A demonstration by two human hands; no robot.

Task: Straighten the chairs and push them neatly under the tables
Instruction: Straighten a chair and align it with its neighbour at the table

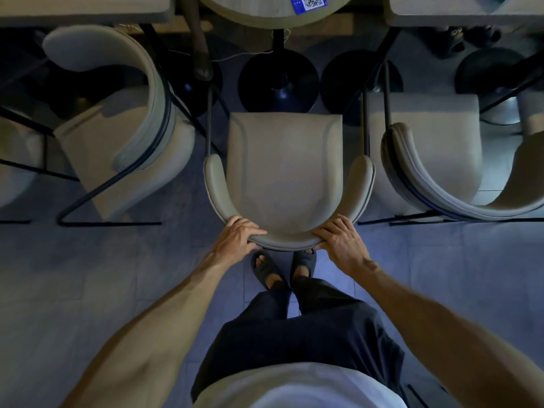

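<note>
A beige padded chair [284,160] with a curved backrest stands straight in front of me, its seat facing a round table [259,17] at the top of the view. My left hand [238,237] grips the left part of the backrest's curve. My right hand [343,240] grips the right part. The seat's front edge sits short of the table's black pedestal base [278,81]. To the left a second beige chair [123,125] stands turned at an angle. To the right a third chair [435,160] is also skewed.
Two rectangular tables [85,10] [459,13] flank the round one. Another pedestal base [357,81] stands right of centre. Someone's foot [203,66] rests beyond the left chair. Dark sandals [453,42] lie at top right. Open tiled floor [88,275] spreads around my feet.
</note>
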